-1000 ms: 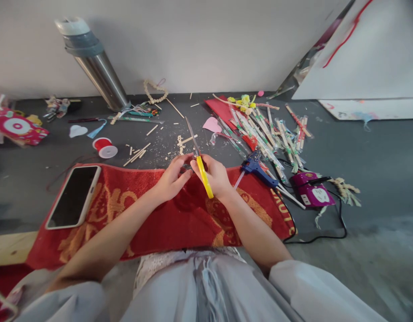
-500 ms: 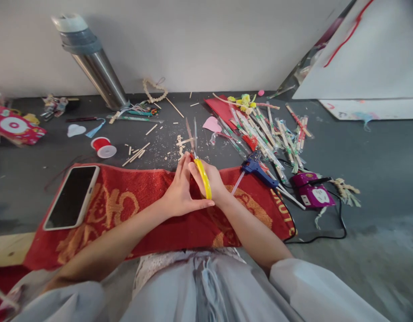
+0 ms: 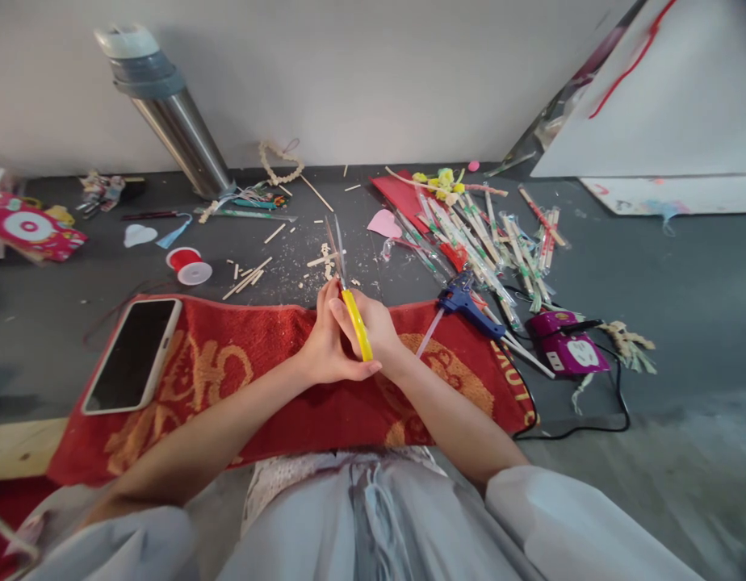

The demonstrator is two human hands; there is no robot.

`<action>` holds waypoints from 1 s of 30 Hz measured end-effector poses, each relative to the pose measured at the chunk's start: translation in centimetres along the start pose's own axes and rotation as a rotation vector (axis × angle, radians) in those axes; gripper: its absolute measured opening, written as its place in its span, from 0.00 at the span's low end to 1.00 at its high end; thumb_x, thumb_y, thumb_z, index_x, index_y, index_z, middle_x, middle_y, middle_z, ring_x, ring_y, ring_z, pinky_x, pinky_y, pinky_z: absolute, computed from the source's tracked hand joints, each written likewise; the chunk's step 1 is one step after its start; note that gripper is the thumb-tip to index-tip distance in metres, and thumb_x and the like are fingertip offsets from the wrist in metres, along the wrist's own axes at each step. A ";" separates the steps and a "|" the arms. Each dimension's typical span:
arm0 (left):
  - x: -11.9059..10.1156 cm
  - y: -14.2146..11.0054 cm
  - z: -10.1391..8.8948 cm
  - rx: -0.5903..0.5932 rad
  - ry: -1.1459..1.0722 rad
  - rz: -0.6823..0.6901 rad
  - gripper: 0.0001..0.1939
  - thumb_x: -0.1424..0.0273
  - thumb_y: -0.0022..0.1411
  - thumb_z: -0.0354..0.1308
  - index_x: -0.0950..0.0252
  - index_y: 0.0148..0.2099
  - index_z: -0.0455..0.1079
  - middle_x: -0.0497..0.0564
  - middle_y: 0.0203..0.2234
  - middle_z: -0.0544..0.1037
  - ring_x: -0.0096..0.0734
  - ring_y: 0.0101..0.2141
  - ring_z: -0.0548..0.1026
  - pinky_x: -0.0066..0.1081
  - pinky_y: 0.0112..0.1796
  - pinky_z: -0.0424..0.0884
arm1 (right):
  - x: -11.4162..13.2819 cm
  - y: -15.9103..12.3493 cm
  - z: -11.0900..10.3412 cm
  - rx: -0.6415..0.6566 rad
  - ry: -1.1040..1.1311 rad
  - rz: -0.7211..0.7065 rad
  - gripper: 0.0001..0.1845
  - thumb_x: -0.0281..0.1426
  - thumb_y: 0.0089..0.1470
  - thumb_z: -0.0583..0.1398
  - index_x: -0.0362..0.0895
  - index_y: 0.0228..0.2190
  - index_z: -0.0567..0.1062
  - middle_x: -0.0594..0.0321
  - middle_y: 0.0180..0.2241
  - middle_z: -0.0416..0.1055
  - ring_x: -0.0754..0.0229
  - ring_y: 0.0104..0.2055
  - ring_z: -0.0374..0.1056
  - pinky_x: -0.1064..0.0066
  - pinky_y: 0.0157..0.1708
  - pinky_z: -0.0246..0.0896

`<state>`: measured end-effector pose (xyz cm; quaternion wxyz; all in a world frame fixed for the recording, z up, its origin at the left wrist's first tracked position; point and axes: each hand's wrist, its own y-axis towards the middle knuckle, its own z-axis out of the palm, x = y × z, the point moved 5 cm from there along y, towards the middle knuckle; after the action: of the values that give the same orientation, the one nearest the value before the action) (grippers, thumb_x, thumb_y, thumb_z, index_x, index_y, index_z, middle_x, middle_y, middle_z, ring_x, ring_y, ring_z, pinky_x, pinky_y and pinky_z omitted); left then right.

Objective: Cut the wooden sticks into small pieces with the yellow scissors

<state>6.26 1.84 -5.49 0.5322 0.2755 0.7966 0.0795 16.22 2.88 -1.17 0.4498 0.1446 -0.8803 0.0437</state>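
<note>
Yellow-handled scissors [image 3: 356, 324] are held in my right hand [image 3: 376, 331], blades pointing away from me and slightly apart. My left hand [image 3: 328, 343] is closed against the handles from the other side, its thumb stretched beneath the yellow loop. The left fingertips and the far handle are partly hidden. Just past the blade tips lies a small piece built from short wooden sticks [image 3: 326, 257], amid crumbs and chips. Both hands are above a red towel [image 3: 282, 411] with orange lettering.
A phone [image 3: 134, 355] lies on the towel's left. Behind it are a red thread spool [image 3: 189, 266] and a steel flask [image 3: 179, 129]. To the right lie a blue glue gun [image 3: 470, 307], wrapped sticks [image 3: 470, 230] and a purple power adapter [image 3: 567, 343] with a black cable.
My left hand has closed in on the scissors handles and its thumb has swung underneath. The blades parted, then narrowed somewhat. The scissors have shifted slightly left.
</note>
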 end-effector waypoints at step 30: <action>1.4 2.5 -4.8 -0.222 -0.070 -0.007 0.47 0.41 0.54 0.57 0.56 0.67 0.47 0.62 0.61 0.60 0.46 0.59 0.66 0.43 0.53 0.70 | -1.3 0.8 -1.9 -0.123 -0.142 0.147 0.22 0.52 0.59 0.51 0.46 0.33 0.66 0.58 0.31 0.72 0.55 0.34 0.69 0.67 0.34 0.57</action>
<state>2.46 5.44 -3.55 0.5870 0.2146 0.7648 0.1560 18.21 4.29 -1.03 0.3899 0.0544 -0.9191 0.0124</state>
